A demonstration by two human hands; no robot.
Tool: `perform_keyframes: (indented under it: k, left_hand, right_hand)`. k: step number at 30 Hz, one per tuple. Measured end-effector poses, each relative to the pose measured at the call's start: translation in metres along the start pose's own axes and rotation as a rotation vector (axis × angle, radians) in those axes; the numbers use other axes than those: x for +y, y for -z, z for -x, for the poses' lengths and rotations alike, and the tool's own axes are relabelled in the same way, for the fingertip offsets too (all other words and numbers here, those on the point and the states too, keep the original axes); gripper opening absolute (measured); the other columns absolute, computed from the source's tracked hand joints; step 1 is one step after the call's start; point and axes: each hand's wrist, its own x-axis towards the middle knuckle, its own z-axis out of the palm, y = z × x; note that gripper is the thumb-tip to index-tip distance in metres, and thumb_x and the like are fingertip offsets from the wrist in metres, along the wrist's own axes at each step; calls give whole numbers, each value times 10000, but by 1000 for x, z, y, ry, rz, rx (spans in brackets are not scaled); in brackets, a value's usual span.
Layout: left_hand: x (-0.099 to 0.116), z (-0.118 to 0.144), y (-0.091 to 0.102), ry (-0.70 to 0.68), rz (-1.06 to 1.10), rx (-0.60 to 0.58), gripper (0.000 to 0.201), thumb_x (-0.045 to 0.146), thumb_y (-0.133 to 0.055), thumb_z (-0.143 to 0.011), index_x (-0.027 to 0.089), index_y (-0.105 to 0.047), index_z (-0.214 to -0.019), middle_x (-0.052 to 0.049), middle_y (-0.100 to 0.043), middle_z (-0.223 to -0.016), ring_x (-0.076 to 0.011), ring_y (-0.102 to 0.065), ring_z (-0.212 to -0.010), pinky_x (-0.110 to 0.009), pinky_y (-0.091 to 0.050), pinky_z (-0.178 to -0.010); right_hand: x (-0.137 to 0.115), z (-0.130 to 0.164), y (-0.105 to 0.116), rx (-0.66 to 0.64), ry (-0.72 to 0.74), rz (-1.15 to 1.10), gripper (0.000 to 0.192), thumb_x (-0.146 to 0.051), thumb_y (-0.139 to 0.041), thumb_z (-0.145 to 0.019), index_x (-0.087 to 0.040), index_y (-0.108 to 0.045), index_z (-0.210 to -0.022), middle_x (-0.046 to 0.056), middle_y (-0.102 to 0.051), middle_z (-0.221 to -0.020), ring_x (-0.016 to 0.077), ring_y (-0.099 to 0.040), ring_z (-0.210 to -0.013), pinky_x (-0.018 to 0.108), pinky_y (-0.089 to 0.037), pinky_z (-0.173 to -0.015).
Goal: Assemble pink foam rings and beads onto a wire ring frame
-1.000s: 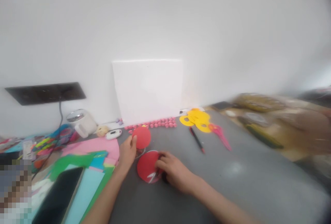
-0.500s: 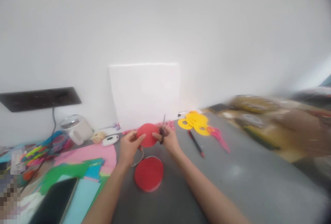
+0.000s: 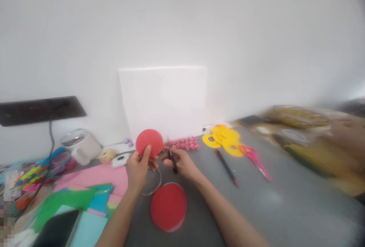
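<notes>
Between the thumb and fingers of my left hand is a red paper circle, held up above the table. My right hand is closed around dark-handled scissors, their blades pointing up and a little apart from the circle's right side. A larger red paper disc lies flat on the grey table below my hands. Just beyond it is a thin ring, partly behind my left fingers.
A white board leans on the wall behind a row of pink beads. To the right lie yellow paper rings, a black-and-red pen and pink scissors. Coloured sheets, a phone and a white cup-like appliance crowd the left.
My right hand has come away from the red circle with the scissors, moving slightly down. The circle now stays in my left hand alone, shifted left. The whole view has shifted slightly.
</notes>
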Motion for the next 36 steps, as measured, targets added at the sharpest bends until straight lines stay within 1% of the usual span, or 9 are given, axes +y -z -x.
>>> perform_keyframes:
  k: [2,5,8,10,16,21,28,32,36]
  left_hand:
    - [0,1,2,-4,-28,-7,287,412,-630,-720,143,-555,-654,-10,-626,-512,-134,-529,-347,-232,-394,-329]
    - [-1,3,7,-7,-41,-52,252,381,-637,-724,139,-578,-688,-11,-625,-515,-131,-533,-368,-231,-406,-354]
    - [-2,3,9,-23,-18,-73,240,367,-634,-732,136,-585,-690,-9,-615,-507,-128,-531,-384,-230,-405,-374]
    - [-1,4,9,-39,-10,-65,245,365,-628,-737,139,-577,-659,-7,-602,-495,-120,-518,-378,-225,-388,-368]
    - [4,9,5,-76,-23,-14,243,364,-647,-717,149,-584,-623,5,-585,-480,-106,-490,-369,-224,-374,-362]
    - [4,11,5,-87,-77,-38,231,351,-667,-697,153,-587,-609,21,-568,-446,-104,-483,-370,-223,-384,-375]
    - [8,17,1,-86,-143,-43,227,350,-669,-682,164,-587,-582,18,-582,-440,-111,-486,-361,-232,-404,-391]
    - [6,19,-1,-104,-190,-42,240,366,-659,-688,167,-588,-574,13,-589,-450,-115,-493,-366,-235,-418,-404]
    - [4,20,0,-100,-214,-35,265,386,-657,-682,171,-581,-547,10,-584,-451,-120,-493,-369,-236,-419,-401]
  right_hand:
    - [0,1,2,48,-12,39,470,-438,-717,-654,-159,-655,-1026,28,-633,-732,169,-544,-716,309,-432,-724]
    - [-6,4,4,104,-26,-101,503,-416,-732,-642,-170,-617,-1066,27,-633,-783,159,-557,-723,306,-441,-726]
    - [-12,6,2,54,-54,-265,575,-364,-794,-567,-196,-577,-1073,27,-631,-832,149,-568,-730,277,-451,-687]
    - [-14,8,-1,13,-66,-286,554,-356,-812,-534,-195,-597,-1019,21,-616,-812,140,-556,-709,260,-446,-657]
    - [-15,12,-7,-101,-101,-268,443,-390,-773,-598,-163,-642,-954,5,-575,-757,111,-517,-659,237,-415,-628]
    - [-22,15,-12,-154,-116,-318,446,-409,-767,-603,-154,-638,-946,-3,-578,-700,96,-486,-585,230,-403,-582]
    - [-32,17,-13,-150,-74,-278,409,-479,-707,-658,-143,-639,-882,29,-609,-731,149,-543,-686,258,-423,-638]
    - [-31,19,-16,-137,-52,-308,350,-449,-686,-698,-150,-630,-871,25,-609,-730,162,-568,-728,289,-440,-719]
    - [-32,20,-18,-127,-38,-310,316,-441,-673,-714,-154,-617,-837,23,-611,-728,160,-578,-719,292,-444,-720]
